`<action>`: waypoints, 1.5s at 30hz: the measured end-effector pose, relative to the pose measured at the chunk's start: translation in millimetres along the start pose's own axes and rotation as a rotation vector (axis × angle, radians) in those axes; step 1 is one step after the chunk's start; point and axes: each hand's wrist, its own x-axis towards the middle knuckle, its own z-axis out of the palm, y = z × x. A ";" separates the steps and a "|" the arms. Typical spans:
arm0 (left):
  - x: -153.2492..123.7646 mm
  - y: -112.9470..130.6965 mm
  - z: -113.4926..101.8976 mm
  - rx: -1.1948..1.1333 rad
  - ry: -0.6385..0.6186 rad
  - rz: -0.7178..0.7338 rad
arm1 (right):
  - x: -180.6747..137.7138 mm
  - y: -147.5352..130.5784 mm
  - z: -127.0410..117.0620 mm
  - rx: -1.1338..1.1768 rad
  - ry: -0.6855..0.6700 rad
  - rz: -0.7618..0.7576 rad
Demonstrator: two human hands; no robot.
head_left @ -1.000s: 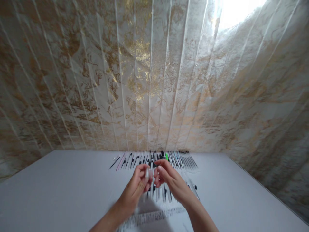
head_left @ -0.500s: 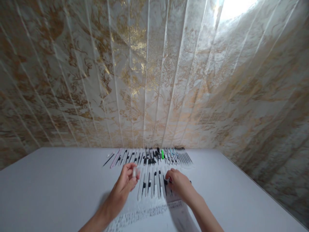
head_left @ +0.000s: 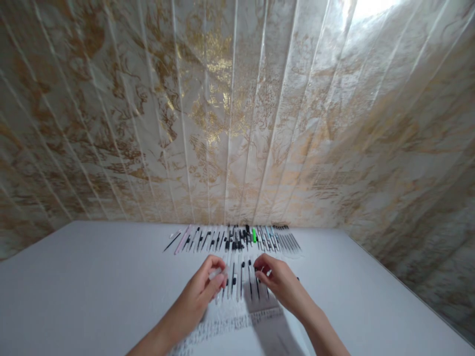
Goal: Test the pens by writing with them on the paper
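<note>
My left hand [head_left: 208, 283] is closed, thumb and fingers gripping a translucent whitish piece [head_left: 215, 273] like a pen part. It hovers at the left end of the near row of pen parts. That row has pale pen barrels [head_left: 239, 291], thin dark refills [head_left: 250, 284] and small black pieces [head_left: 243, 265]. My right hand [head_left: 276, 277] is curled over the row's right side, fingertips bent down beside a dark refill [head_left: 257, 289]. A small pale bit shows between its fingers, but what it holds is unclear. The hand hides part of the row.
A farther row of pen parts [head_left: 215, 241] lies along the table's back edge, with a bright green pen piece [head_left: 254, 235] and grey refills [head_left: 290, 242] at right. Paper with dark writing [head_left: 237, 324] lies in front on the white table [head_left: 92, 291]. Gold-patterned curtain [head_left: 208, 123] hangs behind.
The view has shifted slightly, so the rows sit farther right. My left hand has moved right, over the near row's left end, with the pale piece still in it. My right hand stays over the right side.
</note>
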 end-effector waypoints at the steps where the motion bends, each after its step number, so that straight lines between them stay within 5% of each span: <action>1: -2.0 3.1 1.0 0.040 -0.029 0.000 | -3.6 -6.4 -2.6 0.167 -0.004 -0.023; 5: -8.5 14.5 5.2 0.166 -0.082 0.028 | -16.4 -35.8 -9.5 0.667 -0.021 -0.084; 20: -11.3 21.3 6.6 0.137 -0.117 0.072 | -23.6 -52.8 -5.7 0.393 0.057 -0.239; 32: -13.3 23.6 6.7 0.011 -0.154 0.060 | -22.4 -43.0 5.3 0.742 -0.069 -0.100; 45: -12.7 29.9 -4.1 -0.301 -0.381 -0.047 | -29.7 -52.6 -4.2 0.635 -0.094 -0.151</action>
